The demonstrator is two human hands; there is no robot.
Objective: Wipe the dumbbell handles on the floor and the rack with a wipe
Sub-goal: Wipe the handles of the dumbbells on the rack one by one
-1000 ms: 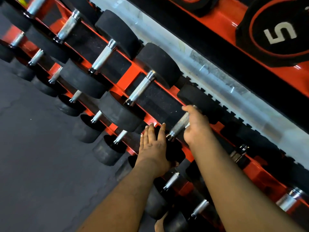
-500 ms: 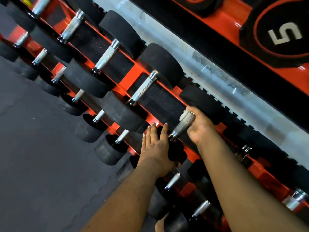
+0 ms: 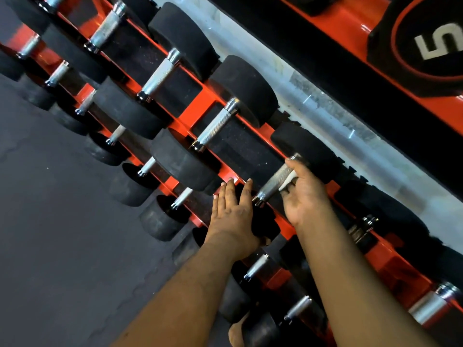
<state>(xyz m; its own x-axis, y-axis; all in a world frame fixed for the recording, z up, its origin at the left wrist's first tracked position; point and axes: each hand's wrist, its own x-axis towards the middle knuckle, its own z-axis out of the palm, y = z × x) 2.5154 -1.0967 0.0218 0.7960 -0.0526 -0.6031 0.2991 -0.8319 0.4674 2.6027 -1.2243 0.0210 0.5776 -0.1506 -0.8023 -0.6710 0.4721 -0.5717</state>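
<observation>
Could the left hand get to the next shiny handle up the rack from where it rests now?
Probably yes. The left hand lies flat on a black weight head, holding nothing, and the next handle sits uncovered just beyond its fingertips.

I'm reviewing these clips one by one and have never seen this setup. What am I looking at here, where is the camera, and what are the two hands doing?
The camera sits on the person's head, looking down at both bare arms. In front is an orange rack holding rows of black dumbbells with metal handles. The right hand is wrapped around one dumbbell handle with a white wipe pressed against it. The left hand lies with straight fingers on that dumbbell's near black end, seemingly steadying it. The grey area on the left is the floor.
</observation>
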